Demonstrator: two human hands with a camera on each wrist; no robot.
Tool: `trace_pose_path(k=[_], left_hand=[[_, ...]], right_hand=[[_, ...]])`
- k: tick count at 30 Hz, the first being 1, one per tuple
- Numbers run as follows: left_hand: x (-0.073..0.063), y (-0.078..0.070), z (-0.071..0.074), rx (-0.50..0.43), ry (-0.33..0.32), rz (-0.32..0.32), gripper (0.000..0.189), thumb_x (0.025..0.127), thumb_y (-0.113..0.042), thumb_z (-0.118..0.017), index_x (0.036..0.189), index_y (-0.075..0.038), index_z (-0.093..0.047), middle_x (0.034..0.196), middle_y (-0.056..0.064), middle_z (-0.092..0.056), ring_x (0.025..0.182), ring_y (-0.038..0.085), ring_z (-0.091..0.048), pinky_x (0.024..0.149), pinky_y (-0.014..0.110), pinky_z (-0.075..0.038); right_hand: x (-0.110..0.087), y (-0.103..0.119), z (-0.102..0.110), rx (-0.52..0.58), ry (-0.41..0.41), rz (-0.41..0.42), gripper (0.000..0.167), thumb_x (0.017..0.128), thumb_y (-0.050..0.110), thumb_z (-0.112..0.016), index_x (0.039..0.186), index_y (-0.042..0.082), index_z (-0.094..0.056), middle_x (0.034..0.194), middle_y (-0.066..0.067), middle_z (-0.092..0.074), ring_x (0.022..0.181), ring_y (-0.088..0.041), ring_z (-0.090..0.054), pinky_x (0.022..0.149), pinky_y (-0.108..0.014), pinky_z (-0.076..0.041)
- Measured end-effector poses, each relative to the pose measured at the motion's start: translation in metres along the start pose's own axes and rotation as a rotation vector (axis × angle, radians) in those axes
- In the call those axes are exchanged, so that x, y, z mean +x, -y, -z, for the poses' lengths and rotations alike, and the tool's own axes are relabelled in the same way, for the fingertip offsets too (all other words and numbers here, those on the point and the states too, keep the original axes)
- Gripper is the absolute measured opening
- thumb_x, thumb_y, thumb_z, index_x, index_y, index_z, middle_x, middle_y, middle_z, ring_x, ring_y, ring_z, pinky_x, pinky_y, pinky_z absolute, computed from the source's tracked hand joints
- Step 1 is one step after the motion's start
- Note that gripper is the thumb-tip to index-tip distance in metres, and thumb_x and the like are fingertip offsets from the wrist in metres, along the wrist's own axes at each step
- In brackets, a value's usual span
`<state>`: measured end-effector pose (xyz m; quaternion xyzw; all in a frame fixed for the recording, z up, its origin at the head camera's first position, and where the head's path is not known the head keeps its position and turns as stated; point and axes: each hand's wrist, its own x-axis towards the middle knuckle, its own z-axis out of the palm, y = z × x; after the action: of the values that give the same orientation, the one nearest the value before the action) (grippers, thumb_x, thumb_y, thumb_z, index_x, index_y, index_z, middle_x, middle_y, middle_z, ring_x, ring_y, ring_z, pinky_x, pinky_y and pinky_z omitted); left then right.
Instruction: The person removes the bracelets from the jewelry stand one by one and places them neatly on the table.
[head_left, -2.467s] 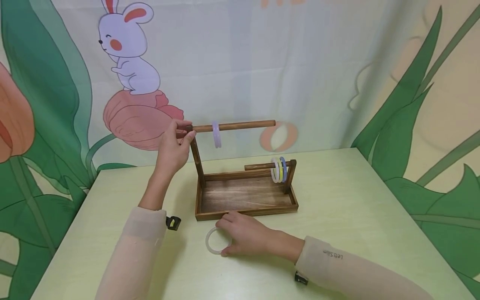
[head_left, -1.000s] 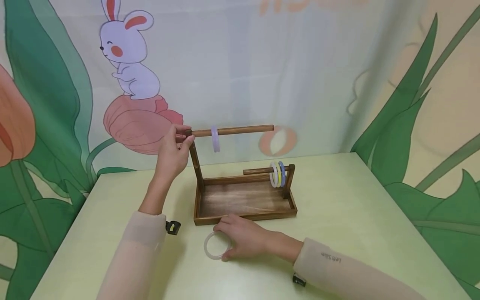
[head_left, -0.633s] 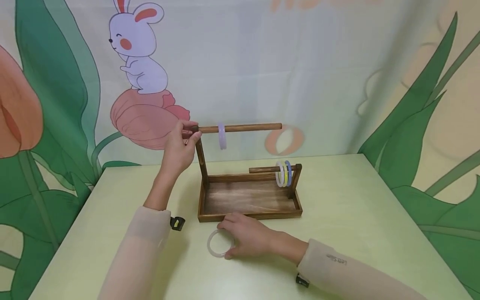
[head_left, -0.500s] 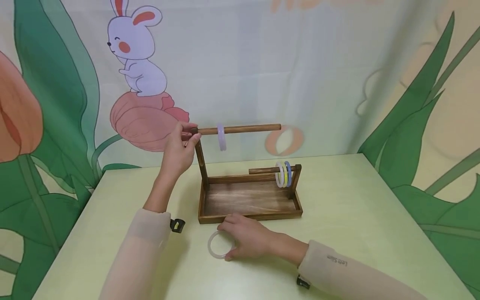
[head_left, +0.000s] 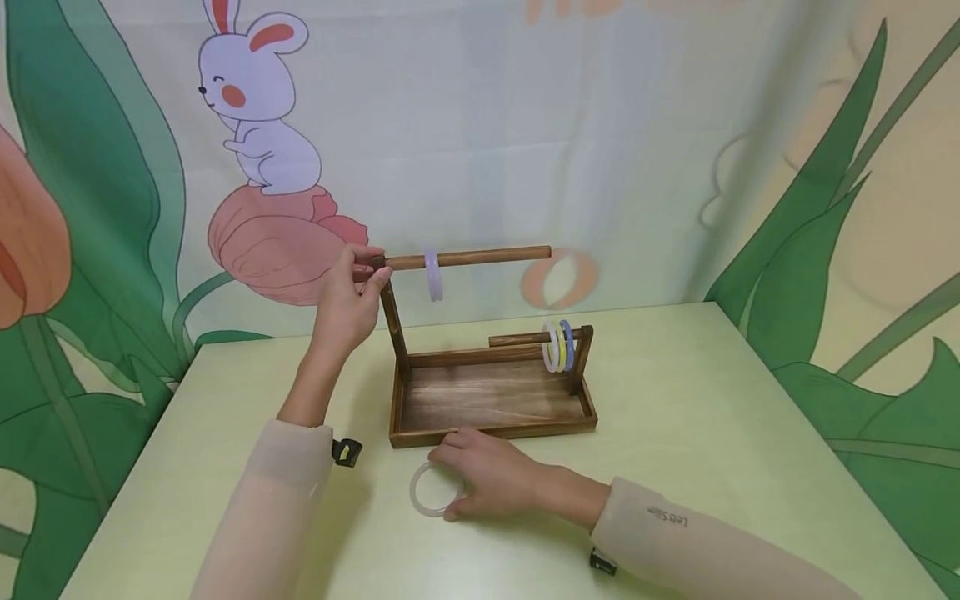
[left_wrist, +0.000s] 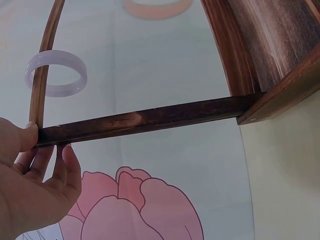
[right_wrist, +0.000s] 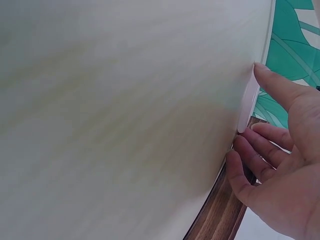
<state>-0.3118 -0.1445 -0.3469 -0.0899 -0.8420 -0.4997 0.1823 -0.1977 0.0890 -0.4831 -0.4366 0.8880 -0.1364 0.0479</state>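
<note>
A dark wooden rack (head_left: pixel 495 433) stands on the table, a shallow tray with a tall arm at the left and a short arm at the right. My left hand (head_left: pixel 347 304) pinches the top corner of the tall post, thumb in front and fingers behind. A lavender bangle (left_wrist: pixel 75 90) hangs on the upper rod (head_left: pixel 495 255) near that hand. White, yellow and blue bangles (head_left: pixel 551 347) hang on the lower rod (head_left: pixel 513 339). In front of the tray, my right hand (head_left: pixel 491 475) holds a pale, whitish bangle (head_left: pixel 414 492) lying flat on the table, thumb and fingers at its right side.
The light green table (head_left: pixel 675 400) extends around the rack. Behind it hangs a printed cloth with a rabbit (head_left: pixel 277 108), leaves and tulips. Small black devices (head_left: pixel 347 452) are strapped at both sleeve cuffs.
The head view shifts slightly between frames. Both hands, the rack and the bangles keep their places relative to one another.
</note>
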Motion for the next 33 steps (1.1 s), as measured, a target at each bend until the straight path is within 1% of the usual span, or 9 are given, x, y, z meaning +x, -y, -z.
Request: trace_pose_path(k=[7,11,15,17,19,22,25,27,33], left_hand=[[0.0,0.003,-0.001,-0.005,-0.006,-0.011,0.031,0.109,-0.018,-0.062,0.137,-0.004,-0.058,0.125,0.016,-0.064,0.124,0.034,-0.062,0.106,0.052,-0.052],[-0.001,0.004,-0.001,-0.009,0.002,-0.014,0.032,0.11,-0.019,-0.061,0.137,-0.003,-0.058,0.124,0.017,-0.065,0.124,0.034,-0.062,0.106,0.052,-0.052],[-0.002,0.005,0.001,-0.007,0.0,-0.012,0.032,0.11,-0.019,-0.061,0.138,-0.004,-0.058,0.124,0.017,-0.064,0.124,0.034,-0.062,0.105,0.053,-0.052],[-0.002,0.006,0.002,-0.003,-0.004,-0.007,0.032,0.11,-0.019,-0.061,0.139,-0.005,-0.057,0.125,0.016,-0.064,0.124,0.034,-0.062,0.105,0.053,-0.052],[-0.002,0.007,0.003,0.003,-0.008,-0.003,0.032,0.11,-0.019,-0.061,0.139,-0.006,-0.058,0.125,0.015,-0.064,0.124,0.034,-0.062,0.105,0.052,-0.052],[-0.003,0.006,0.004,-0.001,-0.012,-0.005,0.032,0.109,-0.019,-0.061,0.139,-0.006,-0.058,0.125,0.016,-0.064,0.124,0.034,-0.062,0.105,0.053,-0.052],[-0.002,0.006,0.003,-0.007,-0.015,-0.026,0.031,0.109,-0.017,-0.062,0.138,-0.005,-0.058,0.124,0.016,-0.065,0.122,0.035,-0.063,0.104,0.053,-0.052],[-0.002,0.006,0.002,-0.01,-0.012,-0.037,0.031,0.109,-0.016,-0.062,0.137,-0.005,-0.058,0.124,0.017,-0.065,0.121,0.036,-0.064,0.104,0.054,-0.052],[-0.002,0.006,0.0,-0.009,-0.009,-0.049,0.03,0.109,-0.015,-0.062,0.137,-0.004,-0.058,0.122,0.017,-0.066,0.121,0.036,-0.064,0.105,0.054,-0.052]], right_hand=[[0.001,0.001,-0.001,-0.001,-0.001,0.01,0.071,0.083,0.049,-0.09,0.14,0.016,-0.063,0.13,0.005,-0.063,0.12,-0.013,-0.055,0.097,-0.026,-0.052],[-0.001,-0.001,0.008,0.017,0.057,0.04,0.081,0.085,0.05,-0.089,0.148,0.012,-0.056,0.139,0.001,-0.06,0.126,-0.015,-0.055,0.104,-0.029,-0.05],[-0.002,-0.001,0.033,0.062,0.144,0.058,0.086,0.089,0.057,-0.082,0.155,0.012,-0.049,0.147,-0.001,-0.058,0.125,-0.013,-0.058,0.106,-0.032,-0.051],[-0.001,0.002,0.051,0.103,0.172,0.061,0.083,0.092,0.059,-0.078,0.155,0.013,-0.051,0.145,-0.001,-0.06,0.123,-0.013,-0.061,0.104,-0.032,-0.052],[0.002,0.005,0.071,0.13,0.17,0.078,0.076,0.094,0.059,-0.075,0.152,0.013,-0.055,0.142,0.0,-0.063,0.121,-0.013,-0.063,0.103,-0.033,-0.053],[0.009,0.007,0.102,0.175,0.084,0.125,0.063,0.097,0.052,-0.075,0.145,0.013,-0.062,0.134,0.001,-0.068,0.118,-0.013,-0.066,0.101,-0.032,-0.054],[0.017,0.003,0.13,0.202,-0.076,0.155,0.05,0.097,0.042,-0.079,0.136,0.013,-0.068,0.125,0.005,-0.07,0.111,-0.009,-0.066,0.098,-0.032,-0.055],[0.021,-0.002,0.146,0.212,-0.176,0.149,0.044,0.097,0.037,-0.08,0.131,0.013,-0.07,0.122,0.006,-0.071,0.11,-0.009,-0.066,0.097,-0.033,-0.055],[0.035,-0.018,0.175,0.203,-0.435,0.153,0.035,0.095,0.026,-0.083,0.123,0.008,-0.072,0.118,-0.001,-0.074,0.109,-0.016,-0.066,0.096,-0.036,-0.055]])
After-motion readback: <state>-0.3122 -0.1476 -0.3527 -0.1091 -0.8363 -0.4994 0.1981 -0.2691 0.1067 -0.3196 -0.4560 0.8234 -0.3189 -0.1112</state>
